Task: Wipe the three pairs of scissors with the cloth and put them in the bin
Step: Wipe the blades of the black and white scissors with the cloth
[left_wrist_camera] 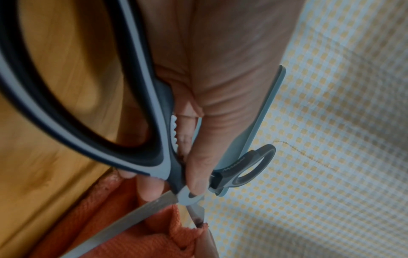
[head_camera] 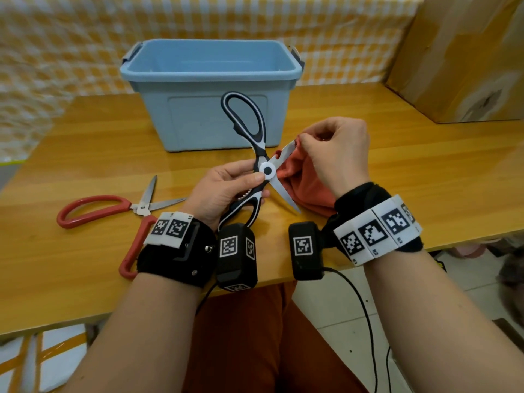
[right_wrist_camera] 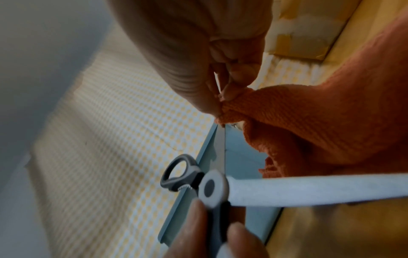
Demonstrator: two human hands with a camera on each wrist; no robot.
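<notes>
My left hand [head_camera: 226, 185] grips black-and-white kitchen scissors [head_camera: 256, 154] at the pivot, blades spread wide, above the wooden table [head_camera: 397, 171]. The left wrist view shows the same scissors [left_wrist_camera: 154, 136] with my thumb by the pivot. My right hand [head_camera: 334, 154] pinches an orange cloth [head_camera: 303, 182] around the tip of the upper blade; the cloth [right_wrist_camera: 320, 122] hangs down from that pinch. Red-handled scissors [head_camera: 113, 211] lie open on the table at the left. A light blue bin [head_camera: 209, 89] stands behind, open-topped; I see nothing on the part of its floor that shows.
A cardboard box [head_camera: 459, 58] stands at the back right on the table. A yellow checked sheet [head_camera: 71, 52] hangs behind the bin. The table's near edge runs just below my wrists, with a black cable [head_camera: 365, 321] hanging off it.
</notes>
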